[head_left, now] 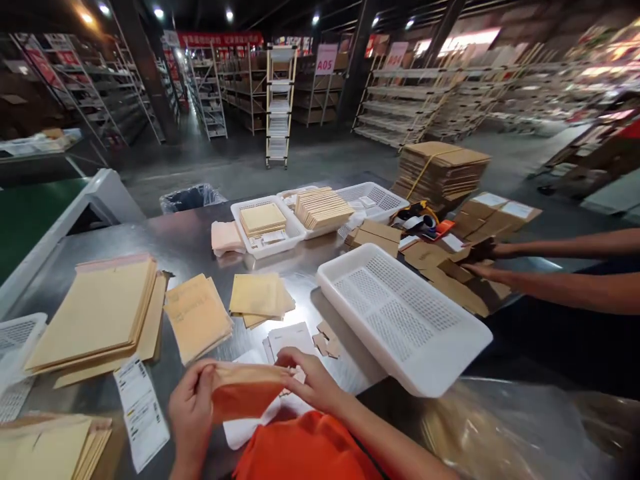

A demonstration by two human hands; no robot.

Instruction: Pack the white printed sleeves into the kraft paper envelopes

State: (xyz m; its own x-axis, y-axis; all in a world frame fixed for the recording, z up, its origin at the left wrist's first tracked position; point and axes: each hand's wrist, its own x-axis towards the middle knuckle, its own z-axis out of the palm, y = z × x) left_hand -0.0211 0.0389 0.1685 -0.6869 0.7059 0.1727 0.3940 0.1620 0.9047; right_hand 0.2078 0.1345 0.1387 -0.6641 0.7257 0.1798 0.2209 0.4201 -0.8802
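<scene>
Head view: at far left a tall stack of large kraft mailers (pixel 97 319) lies on the steel table (pixel 190 241), with a printed label slip (pixel 141 410) just in front of it. The left hand (pixel 190 410) pinches the left end of a small padded envelope (pixel 245 395), held low over the table's near edge above white sheets; the right hand (pixel 307 380) grips its top right edge, fingers curled closed. Smaller envelope piles (pixel 260 297) sit behind. To the right rests an empty white perforated tray (pixel 405 317). Farther right, a co-worker's hands (pixel 480 261) rest on flat cardboard pieces (pixel 457 287).
</scene>
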